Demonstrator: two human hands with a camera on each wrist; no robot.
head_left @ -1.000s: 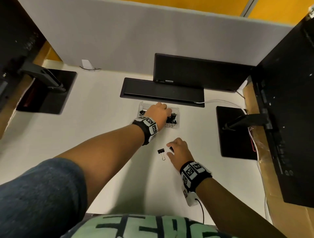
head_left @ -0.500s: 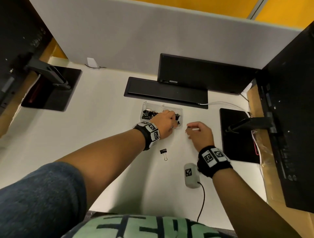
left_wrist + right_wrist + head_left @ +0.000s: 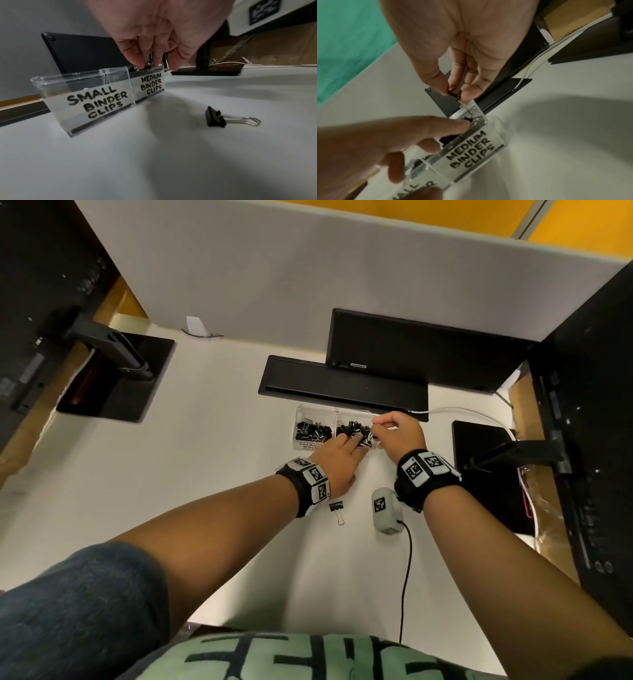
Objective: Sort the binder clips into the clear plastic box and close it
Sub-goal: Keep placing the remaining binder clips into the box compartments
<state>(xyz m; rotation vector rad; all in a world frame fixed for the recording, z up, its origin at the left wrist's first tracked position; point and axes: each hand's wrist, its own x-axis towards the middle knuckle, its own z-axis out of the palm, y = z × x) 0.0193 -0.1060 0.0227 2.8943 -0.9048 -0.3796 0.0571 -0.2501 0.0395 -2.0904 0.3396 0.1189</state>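
Fingers of our right hand (image 3: 397, 433) pinch a binder clip (image 3: 457, 93) over the medium compartment of the clear plastic box (image 3: 96, 94), which stands open on the white desk (image 3: 212, 474) before a black tray (image 3: 342, 385). Our left hand (image 3: 337, 458) reaches relaxed fingers (image 3: 447, 126) into that same compartment, touching the clips (image 3: 352, 429) there. Another lone clip (image 3: 216, 118) lies on the desk beside our left wrist

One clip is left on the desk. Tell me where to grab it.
Pinch the loose binder clip by its black body, coming down from above. It lies flat with its wire handles folded out to one side, so the body is its tallest, firmest part.
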